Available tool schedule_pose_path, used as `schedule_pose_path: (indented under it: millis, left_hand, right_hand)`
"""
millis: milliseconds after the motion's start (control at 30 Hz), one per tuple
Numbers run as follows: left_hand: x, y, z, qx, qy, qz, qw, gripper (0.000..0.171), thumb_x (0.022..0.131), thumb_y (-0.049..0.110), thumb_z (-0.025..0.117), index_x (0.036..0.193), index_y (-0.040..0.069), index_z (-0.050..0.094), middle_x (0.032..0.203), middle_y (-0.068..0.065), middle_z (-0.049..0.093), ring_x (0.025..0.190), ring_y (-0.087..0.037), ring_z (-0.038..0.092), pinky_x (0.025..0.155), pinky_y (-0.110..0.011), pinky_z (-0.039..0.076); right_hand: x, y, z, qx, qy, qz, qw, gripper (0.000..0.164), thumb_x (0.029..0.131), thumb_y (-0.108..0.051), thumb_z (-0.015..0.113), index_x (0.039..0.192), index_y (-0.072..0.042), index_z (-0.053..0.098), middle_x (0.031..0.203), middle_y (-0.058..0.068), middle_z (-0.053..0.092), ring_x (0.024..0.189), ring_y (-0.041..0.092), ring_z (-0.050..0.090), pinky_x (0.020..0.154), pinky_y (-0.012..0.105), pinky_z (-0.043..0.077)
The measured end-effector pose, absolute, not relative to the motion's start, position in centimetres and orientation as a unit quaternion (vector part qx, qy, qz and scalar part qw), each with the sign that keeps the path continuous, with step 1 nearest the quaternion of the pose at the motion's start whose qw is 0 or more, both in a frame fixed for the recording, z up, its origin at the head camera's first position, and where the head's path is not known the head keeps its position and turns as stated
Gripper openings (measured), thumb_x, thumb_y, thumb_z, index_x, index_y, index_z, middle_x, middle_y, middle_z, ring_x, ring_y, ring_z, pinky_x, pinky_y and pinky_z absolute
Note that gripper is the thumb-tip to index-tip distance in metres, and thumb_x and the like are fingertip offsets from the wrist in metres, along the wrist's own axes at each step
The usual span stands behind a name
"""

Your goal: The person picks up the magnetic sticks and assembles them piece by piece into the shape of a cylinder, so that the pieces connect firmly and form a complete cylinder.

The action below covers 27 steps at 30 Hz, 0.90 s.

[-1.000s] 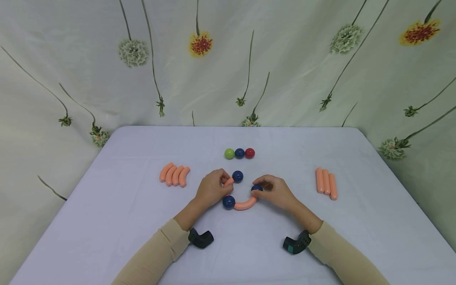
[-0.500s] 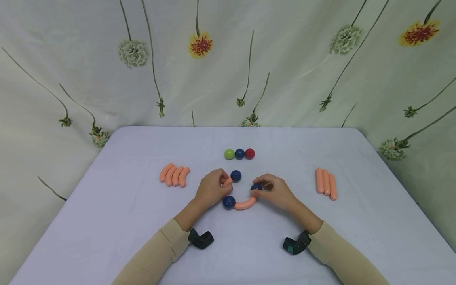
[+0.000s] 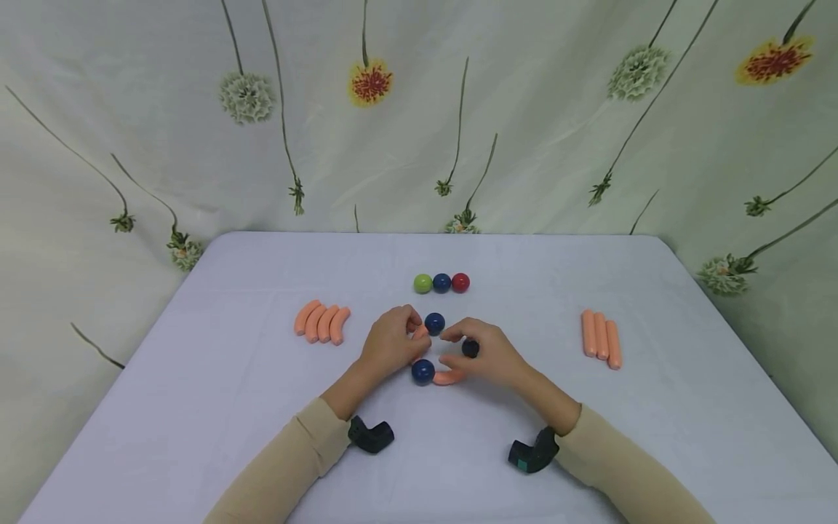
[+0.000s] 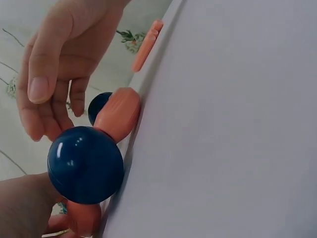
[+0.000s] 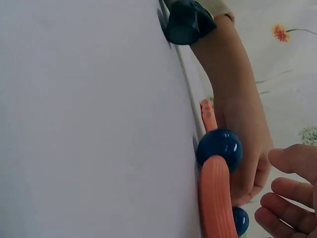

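My left hand [image 3: 393, 340] pinches a curved orange stick [image 3: 420, 333] between thumb and fingers, beside the far blue ball [image 3: 435, 323]. A near blue ball [image 3: 423, 372] sits just below that hand, joined to a second curved stick [image 3: 448, 378]. My right hand [image 3: 487, 353] hovers over this stick's other end, thumb and fingers spread apart around a right-hand blue ball [image 3: 470, 348]. In the right wrist view, the right hand's fingers [image 5: 285, 186] hold nothing, and the near curved stick [image 5: 216, 198] meets a blue ball [image 5: 219, 148].
Green [image 3: 423, 283], blue [image 3: 441, 283] and red [image 3: 461, 282] balls stand in a row farther back. Several curved orange sticks [image 3: 322, 322] lie at left, and straight orange sticks [image 3: 601, 339] at right. A flowered cloth [image 3: 537, 145] hangs behind the table [image 3: 262, 422].
My right hand has let go of the right-hand blue ball, spread its fingers and shifted slightly left. My left hand keeps its pinch on the curved stick.
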<state>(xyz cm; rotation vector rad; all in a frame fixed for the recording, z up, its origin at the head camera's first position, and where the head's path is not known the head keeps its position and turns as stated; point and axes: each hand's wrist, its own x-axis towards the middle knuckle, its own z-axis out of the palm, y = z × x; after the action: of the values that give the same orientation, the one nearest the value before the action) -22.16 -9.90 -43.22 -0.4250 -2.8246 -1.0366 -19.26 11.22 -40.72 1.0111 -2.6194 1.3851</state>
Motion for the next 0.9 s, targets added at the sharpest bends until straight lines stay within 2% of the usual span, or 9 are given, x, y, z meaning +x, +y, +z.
schedule_pose_path:
  millis: [167,300,367,567,767,900]
  left_hand:
    - [-23.1,-10.1,-42.5,-0.192,-0.914,-0.354,0.041,0.037,0.082,0.02,0.073,0.115,0.007,0.063,0.106,-0.005,0.063,0.098,-0.02,0.057,0.085,-0.037,0.049]
    - [-23.8,-10.3,-41.9,-0.257,-0.894,-0.368,-0.013,0.046,0.088,0.012,0.069,0.133,0.012,0.058,0.132,-0.005,0.058,0.125,-0.022,0.05,0.105,-0.042,0.038]
    - [-24.1,-10.3,-41.8,-0.289,-0.884,-0.365,-0.042,0.045,0.09,0.01,0.066,0.135,0.012,0.058,0.136,-0.004,0.056,0.131,-0.022,0.045,0.109,-0.042,0.034]
    - [-24.4,-10.4,-41.6,-0.309,-0.882,-0.35,-0.06,0.032,0.092,0.011,0.064,0.124,0.009,0.065,0.124,-0.004,0.063,0.12,-0.021,0.053,0.104,-0.041,0.039]
    - [-23.8,-11.6,-41.5,-0.28,-0.892,-0.349,-0.067,0.032,0.091,0.017,0.064,0.123,0.013,0.066,0.123,-0.003,0.062,0.115,-0.021,0.056,0.098,-0.042,0.044]
    - [-23.1,-12.4,-41.4,-0.281,-0.894,-0.343,-0.064,0.035,0.091,0.017,0.064,0.126,0.013,0.064,0.125,-0.005,0.061,0.115,-0.023,0.056,0.098,-0.043,0.044]
  right_hand:
    - [-18.4,9.5,-40.3,0.399,-0.833,0.383,0.007,0.029,0.083,-0.015,0.077,0.109,-0.003,0.069,0.106,0.006,0.068,0.101,0.019,0.06,0.09,0.038,0.049]
    - [-18.1,8.5,-40.5,0.424,-0.844,0.328,0.01,0.028,0.085,-0.018,0.076,0.109,-0.007,0.07,0.112,0.001,0.066,0.108,0.016,0.057,0.096,0.034,0.045]
    - [-18.0,8.2,-40.6,0.424,-0.851,0.311,0.009,0.027,0.085,-0.019,0.075,0.11,-0.008,0.07,0.113,0.001,0.065,0.11,0.016,0.057,0.096,0.033,0.045]
    - [-17.8,8.1,-40.8,0.418,-0.861,0.29,-0.012,0.028,0.087,-0.019,0.074,0.112,-0.008,0.07,0.118,0.004,0.064,0.108,0.016,0.056,0.091,0.03,0.047]
    - [-17.4,9.3,-40.5,0.419,-0.864,0.278,-0.017,0.025,0.084,-0.017,0.076,0.108,-0.01,0.072,0.106,-0.002,0.067,0.101,0.014,0.057,0.089,0.029,0.047]
    - [-17.3,10.6,-40.6,0.412,-0.868,0.276,-0.006,0.025,0.082,-0.014,0.076,0.106,-0.012,0.072,0.105,-0.004,0.067,0.102,0.014,0.057,0.089,0.03,0.048]
